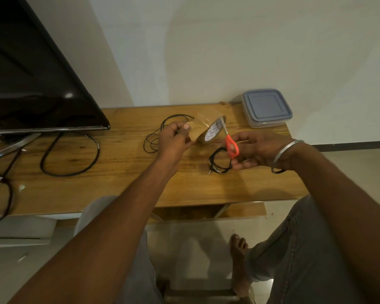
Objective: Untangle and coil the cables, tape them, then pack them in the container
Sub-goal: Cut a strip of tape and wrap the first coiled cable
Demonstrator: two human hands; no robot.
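Observation:
My left hand [176,139] pinches the pulled-out end of a strip from a brown tape roll [211,132], which hangs tilted above the wooden table [123,163]. My right hand [257,152] grips orange-handled scissors [230,143], their blades pointing up at the tape by the roll. A coiled black cable [217,161] lies on the table under the right hand. A loose thin black cable [160,132] lies behind the left hand. The container [267,108], clear with a blue-grey lid on, sits at the table's back right corner.
A dark TV screen [31,80] on a metal stand fills the left, with thick black cables [70,154] looped on the table beneath it. The wall rises right behind the table. My knees and a bare foot [239,260] are below the table's front edge.

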